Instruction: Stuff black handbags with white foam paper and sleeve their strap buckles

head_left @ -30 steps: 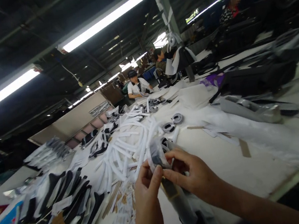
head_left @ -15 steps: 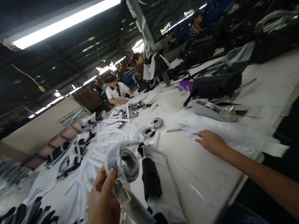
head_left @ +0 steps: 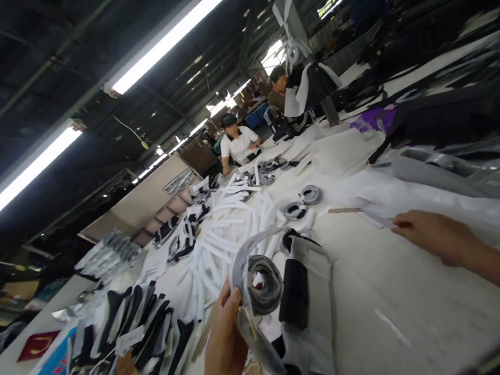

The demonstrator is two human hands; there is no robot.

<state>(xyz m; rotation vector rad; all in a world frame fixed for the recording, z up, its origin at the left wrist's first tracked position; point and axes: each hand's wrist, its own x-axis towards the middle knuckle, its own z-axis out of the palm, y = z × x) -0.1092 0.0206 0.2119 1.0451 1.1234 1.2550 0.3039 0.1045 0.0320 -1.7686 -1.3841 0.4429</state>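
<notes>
since the first frame, the right hand (head_left: 436, 238) has gone from the strap out to the paper slips (head_left: 374, 217), leaving the left hand (head_left: 224, 332) holding it alone. against the middle frame, both hands show farther right in my view, which has swung so that more of the strap pile (head_left: 135, 330) shows to the left of the left grip.

i have the left hand closed on the coiled strap (head_left: 265, 285), thumb and fingers pinching its grey band in a clear wrap. the roll faces me just to the right of that grip, and a gold-coloured edge shows on the band just below the thumb. the right hand is well apart from it, fingers bunched at the near end of a white slip; i cannot tell whether they are pinched on it or only touching.

between the two hands, nearer the left grip, a black padded piece (head_left: 293, 294) lies with pale sheeting about it. beyond the left grip are the white strips (head_left: 215, 252), and two small grey rolls (head_left: 311, 194) sit on the table (head_left: 372, 313) between them and the slips. farther off, past the strips, a person in a white shirt (head_left: 240, 145) leans at the work, arms now set differently than in the middle frame.
</notes>
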